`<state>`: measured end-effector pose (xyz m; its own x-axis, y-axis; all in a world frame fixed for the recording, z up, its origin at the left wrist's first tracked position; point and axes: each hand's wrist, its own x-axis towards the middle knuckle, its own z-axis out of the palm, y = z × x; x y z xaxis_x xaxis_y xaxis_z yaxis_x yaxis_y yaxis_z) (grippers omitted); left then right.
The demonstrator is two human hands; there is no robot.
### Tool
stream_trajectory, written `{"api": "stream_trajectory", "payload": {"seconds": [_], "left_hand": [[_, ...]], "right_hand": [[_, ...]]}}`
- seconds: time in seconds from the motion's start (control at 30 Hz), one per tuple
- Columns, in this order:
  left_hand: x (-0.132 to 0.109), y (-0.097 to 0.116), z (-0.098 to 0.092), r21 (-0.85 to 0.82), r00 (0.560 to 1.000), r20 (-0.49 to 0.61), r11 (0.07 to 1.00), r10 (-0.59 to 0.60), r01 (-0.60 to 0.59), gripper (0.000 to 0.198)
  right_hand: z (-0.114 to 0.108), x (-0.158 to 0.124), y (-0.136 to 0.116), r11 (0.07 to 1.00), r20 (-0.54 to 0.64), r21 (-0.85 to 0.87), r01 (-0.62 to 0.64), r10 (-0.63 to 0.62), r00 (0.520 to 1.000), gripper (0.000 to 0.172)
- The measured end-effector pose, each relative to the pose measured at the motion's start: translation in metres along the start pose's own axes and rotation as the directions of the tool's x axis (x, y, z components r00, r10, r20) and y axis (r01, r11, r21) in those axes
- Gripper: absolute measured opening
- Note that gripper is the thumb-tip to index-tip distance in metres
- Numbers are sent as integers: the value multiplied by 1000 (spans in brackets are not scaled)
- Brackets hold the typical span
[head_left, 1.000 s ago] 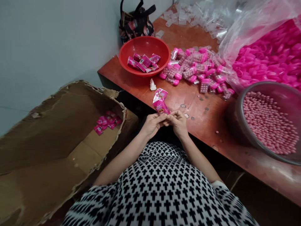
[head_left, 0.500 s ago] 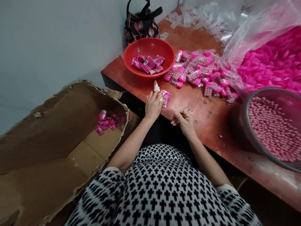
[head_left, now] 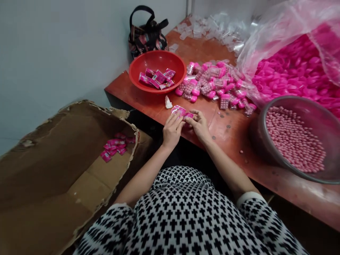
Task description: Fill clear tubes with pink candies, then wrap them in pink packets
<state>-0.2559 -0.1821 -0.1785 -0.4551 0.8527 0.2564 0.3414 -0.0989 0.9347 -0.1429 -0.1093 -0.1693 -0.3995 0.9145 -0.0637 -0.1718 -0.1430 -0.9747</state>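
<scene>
At the table's near edge both hands meet over a flat, shiny pink printed packet [head_left: 178, 110]. My left hand [head_left: 171, 132] has its fingers over the lower edge, with the thumb underneath hidden in part. My right hand [head_left: 200, 127] pinches the packet's right end, where a pink piece shows between thumb and fingers; whether this is a second packet I cannot tell. Just beyond lies a small crumpled white scrap [head_left: 168, 102]. Behind it a red bowl [head_left: 132, 79] holds several similar pink packets [head_left: 158, 78].
Small clear bottles with pink caps and pink beads [head_left: 212, 81] are heaped right of the bowl. A grey tub of pink beads [head_left: 262, 131], a plastic bag of pink caps [head_left: 289, 71], clear containers [head_left: 204, 28] and a handbag [head_left: 148, 39] stand around. Left is a cardboard box [head_left: 53, 141] with pink packets.
My right hand has moved up and left to the packet and closed on its right end. My left hand's fingers have drawn in on it. The view has shifted slightly right.
</scene>
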Motion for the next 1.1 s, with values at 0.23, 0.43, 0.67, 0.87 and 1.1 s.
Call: {"api": "stream_trajectory", "payload": {"seconds": [0.23, 0.43, 0.67, 0.87, 1.1], "left_hand": [[-9, 12, -13, -426, 825, 284, 706, -488, 565, 38], [-10, 11, -9, -478, 785, 236, 635, -573, 608, 35], [-14, 12, -17, -541, 746, 199, 564, -636, 625, 32], [-11, 9, -27, -647, 699, 207, 440, -685, 622, 36], [-8, 9, -22, -750, 659, 184, 329, -730, 574, 21]], "right_hand": [[-16, 1, -17, 984, 342, -170, -62, 117, 932, 46], [-14, 44, -34, 533, 270, -797, 283, -104, 957, 24], [-13, 97, -26, -89, 393, -919, 384, -146, 908, 35], [-82, 66, -21, 139, 491, -833, 536, -259, 831, 34], [-68, 21, -36, 235, -185, -965, -115, -305, 934, 54]]}}
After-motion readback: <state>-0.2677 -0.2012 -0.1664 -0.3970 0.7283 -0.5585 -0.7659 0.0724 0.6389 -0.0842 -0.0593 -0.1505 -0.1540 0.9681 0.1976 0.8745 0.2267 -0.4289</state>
